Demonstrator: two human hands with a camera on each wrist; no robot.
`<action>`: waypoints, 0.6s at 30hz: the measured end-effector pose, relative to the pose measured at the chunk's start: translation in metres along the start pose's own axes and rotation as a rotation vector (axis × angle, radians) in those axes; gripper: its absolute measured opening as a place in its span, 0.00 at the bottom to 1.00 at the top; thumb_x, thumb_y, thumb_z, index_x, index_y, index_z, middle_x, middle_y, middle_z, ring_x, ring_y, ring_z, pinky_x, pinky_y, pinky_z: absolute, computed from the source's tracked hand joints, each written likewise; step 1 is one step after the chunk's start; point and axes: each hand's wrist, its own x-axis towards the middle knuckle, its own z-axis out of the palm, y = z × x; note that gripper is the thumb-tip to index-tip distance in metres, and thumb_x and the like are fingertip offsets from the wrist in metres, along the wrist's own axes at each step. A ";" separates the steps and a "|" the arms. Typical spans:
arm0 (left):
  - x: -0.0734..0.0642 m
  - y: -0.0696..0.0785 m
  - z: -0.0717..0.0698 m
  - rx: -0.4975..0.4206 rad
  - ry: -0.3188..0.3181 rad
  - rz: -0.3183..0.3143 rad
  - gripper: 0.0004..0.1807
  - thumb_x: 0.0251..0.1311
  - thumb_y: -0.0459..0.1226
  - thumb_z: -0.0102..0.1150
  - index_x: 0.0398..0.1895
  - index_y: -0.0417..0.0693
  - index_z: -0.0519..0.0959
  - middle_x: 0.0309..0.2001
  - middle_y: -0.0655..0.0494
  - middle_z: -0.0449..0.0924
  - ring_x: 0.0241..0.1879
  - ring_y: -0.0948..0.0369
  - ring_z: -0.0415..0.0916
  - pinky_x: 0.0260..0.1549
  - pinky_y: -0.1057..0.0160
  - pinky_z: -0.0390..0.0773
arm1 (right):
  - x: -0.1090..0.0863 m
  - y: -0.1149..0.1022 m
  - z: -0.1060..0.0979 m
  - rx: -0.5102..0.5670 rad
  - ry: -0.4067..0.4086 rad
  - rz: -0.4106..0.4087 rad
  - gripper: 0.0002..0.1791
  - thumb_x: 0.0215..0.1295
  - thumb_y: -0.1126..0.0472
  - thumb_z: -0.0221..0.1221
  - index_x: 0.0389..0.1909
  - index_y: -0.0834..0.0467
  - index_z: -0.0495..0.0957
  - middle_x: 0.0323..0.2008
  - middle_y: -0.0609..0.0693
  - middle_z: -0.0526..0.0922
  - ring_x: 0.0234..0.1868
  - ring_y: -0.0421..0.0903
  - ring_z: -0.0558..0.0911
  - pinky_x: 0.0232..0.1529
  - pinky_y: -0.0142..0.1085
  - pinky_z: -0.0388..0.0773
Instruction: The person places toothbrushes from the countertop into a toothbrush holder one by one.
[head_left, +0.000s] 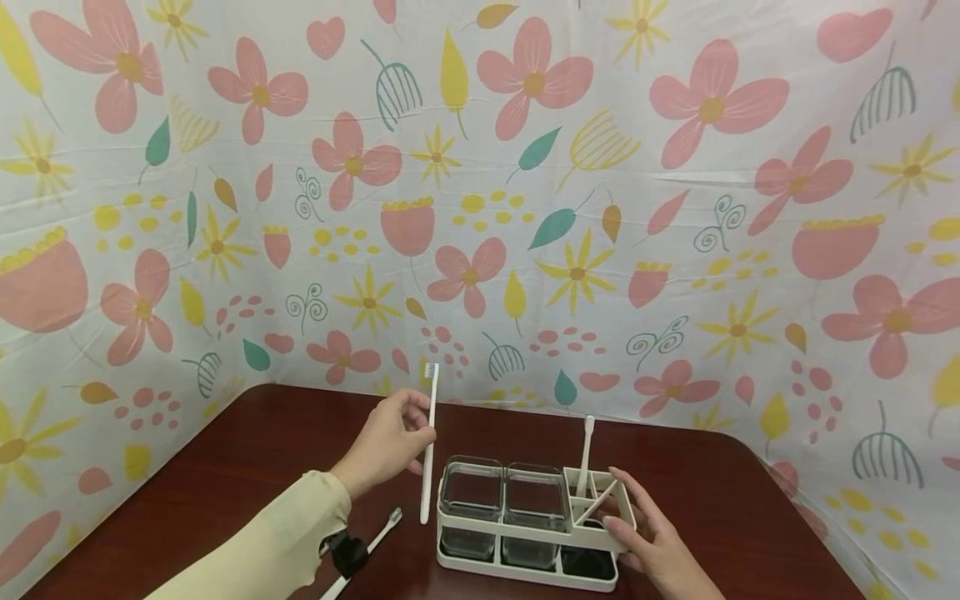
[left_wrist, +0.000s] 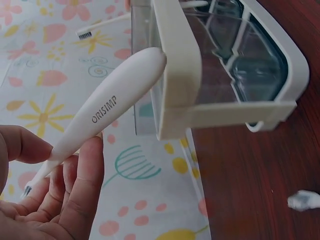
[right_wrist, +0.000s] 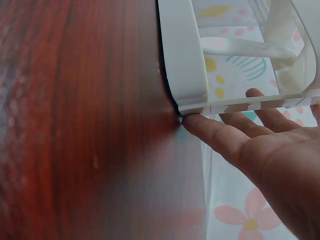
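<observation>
My left hand (head_left: pixel 390 442) pinches a white toothbrush (head_left: pixel 430 450), bristles up, just left of the toothbrush holder. In the left wrist view its broad handle end (left_wrist: pixel 115 97), lettered ORISIMP, appears in front of the holder's frame. The cream holder (head_left: pixel 525 529) carries two clear square cups (head_left: pixel 472 492) and a divided section at its right. Another toothbrush (head_left: pixel 587 446) stands upright in that section. My right hand (head_left: pixel 652 533) grips the holder's right end, thumb at the front. In the right wrist view, one fingertip (right_wrist: pixel 192 120) touches its lower edge.
A further white toothbrush (head_left: pixel 386 529) lies on the dark red-brown table (head_left: pixel 247 467), partly hidden by the left wrist and its black strap (head_left: pixel 347 552). A floral-printed sheet (head_left: pixel 480 200) hangs behind the table and along its sides.
</observation>
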 end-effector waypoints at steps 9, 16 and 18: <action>0.004 0.006 0.015 -0.066 -0.005 0.013 0.18 0.54 0.24 0.57 0.50 0.35 0.71 0.30 0.47 0.73 0.26 0.51 0.75 0.18 0.54 0.81 | 0.000 0.002 0.001 -0.008 -0.007 -0.032 0.31 0.78 0.62 0.48 0.72 0.33 0.51 0.58 0.57 0.69 0.52 0.44 0.78 0.41 0.48 0.79; 0.006 0.012 0.029 -0.154 -0.015 0.022 0.18 0.54 0.24 0.55 0.49 0.33 0.69 0.31 0.47 0.73 0.25 0.57 0.74 0.18 0.53 0.82 | -0.002 0.003 0.000 0.008 -0.038 -0.069 0.31 0.78 0.64 0.47 0.71 0.31 0.53 0.56 0.53 0.71 0.52 0.45 0.78 0.42 0.48 0.79; 0.006 0.016 0.033 -0.182 -0.019 0.024 0.19 0.54 0.24 0.55 0.50 0.33 0.68 0.31 0.47 0.73 0.25 0.57 0.74 0.18 0.53 0.82 | -0.002 0.003 0.000 0.013 -0.039 -0.067 0.31 0.78 0.64 0.47 0.71 0.31 0.53 0.57 0.53 0.71 0.53 0.45 0.78 0.44 0.48 0.79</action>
